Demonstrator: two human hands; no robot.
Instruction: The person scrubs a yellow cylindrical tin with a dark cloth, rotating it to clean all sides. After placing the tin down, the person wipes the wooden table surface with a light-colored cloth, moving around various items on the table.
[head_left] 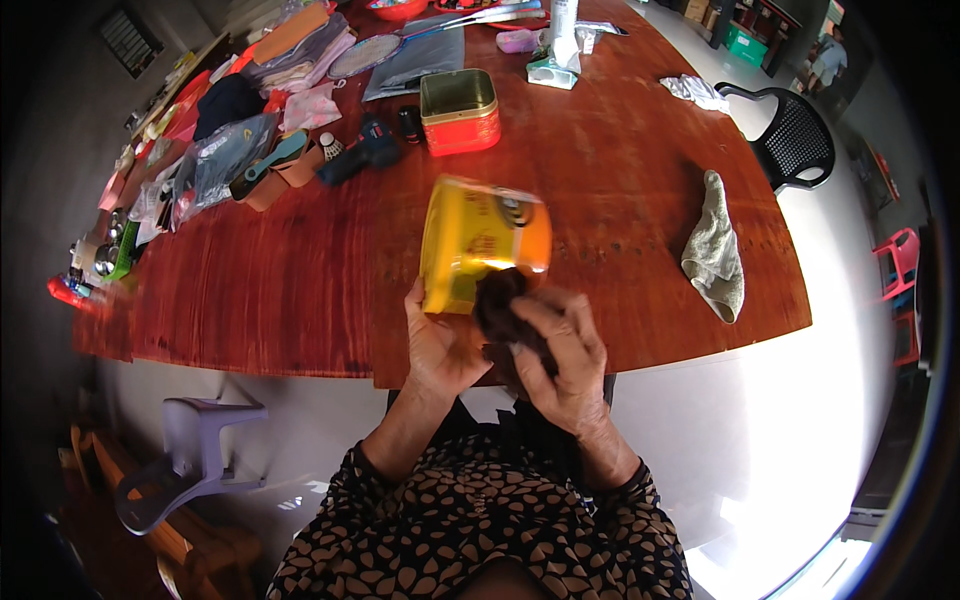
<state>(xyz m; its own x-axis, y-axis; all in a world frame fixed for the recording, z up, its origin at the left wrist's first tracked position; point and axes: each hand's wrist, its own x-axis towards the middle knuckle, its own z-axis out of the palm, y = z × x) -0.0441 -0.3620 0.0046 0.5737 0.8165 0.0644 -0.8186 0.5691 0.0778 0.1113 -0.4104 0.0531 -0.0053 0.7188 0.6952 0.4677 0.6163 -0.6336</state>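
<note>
Cloth (499,302) gripped in the right hand (570,352) is apparently wiping the yellow container (470,232) the left hand (440,352) is holding, seemingly unfinished work whose remainder is not showing.

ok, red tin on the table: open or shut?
Open: no lid sits on the red tin, and its gold inner walls show through the top.

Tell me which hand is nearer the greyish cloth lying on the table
Right. The right hand is left of the greyish cloth; the left hand, at the yellow container, is farther left.
</note>
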